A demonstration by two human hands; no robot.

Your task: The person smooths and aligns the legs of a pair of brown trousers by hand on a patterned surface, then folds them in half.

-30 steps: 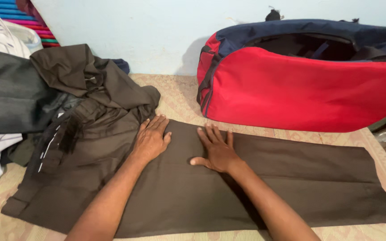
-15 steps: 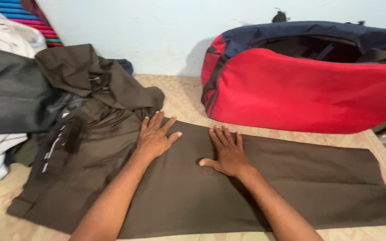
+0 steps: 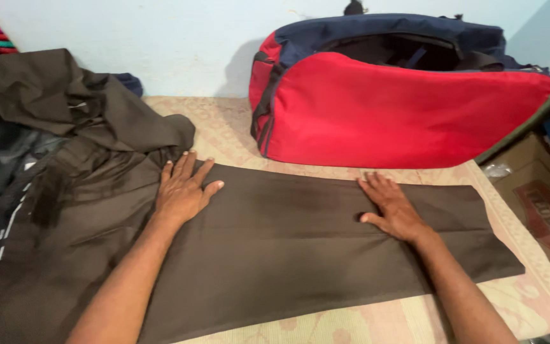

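Dark brown trousers (image 3: 288,242) lie flat on a patterned beige mat (image 3: 224,130), legs stretched to the right. My left hand (image 3: 183,188) presses palm down on the cloth near the crotch, fingers spread. My right hand (image 3: 393,207) lies flat farther right on the legs, towards the hem, fingers apart. Neither hand grips anything. The waistband end, with a pale lining showing, lies at the left (image 3: 27,210).
An open red and navy duffel bag (image 3: 402,108) stands behind the trousers against the pale blue wall. More dark brown clothing (image 3: 65,105) is heaped at the back left. A cardboard box (image 3: 549,216) sits off the mat's right edge.
My right hand has slid to the right along the trouser legs, away from the left hand. The left hand stays in place. The view has shifted to the right.
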